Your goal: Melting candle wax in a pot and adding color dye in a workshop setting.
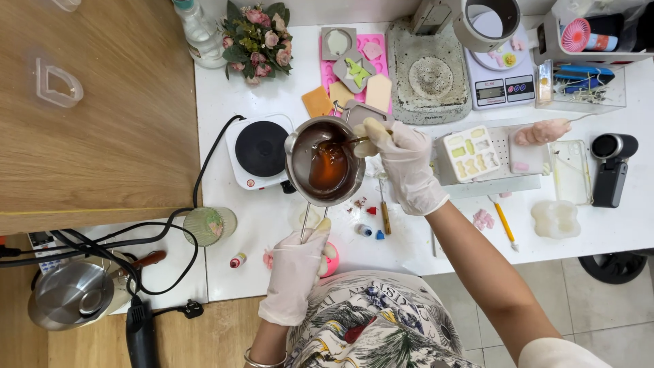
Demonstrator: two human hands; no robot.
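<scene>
A small steel melting pot [325,162] with amber liquid is held above the white table [225,102]. My left hand [296,266], in a white glove, grips the pot's wire handle at the near end. My right hand [402,163], also gloved, holds a thin stick [347,141] whose tip dips into the amber liquid. The pot hangs just right of a small white hot plate [260,150] with a black top.
Pink and grey silicone moulds [354,58] and wax pieces lie at the back, beside a digital scale [503,85]. A white mould tray [470,153], small dye bottles [366,230], a pencil [505,223], a flower bunch [257,37], a kettle [71,293] and black cables [136,238] surround the work spot.
</scene>
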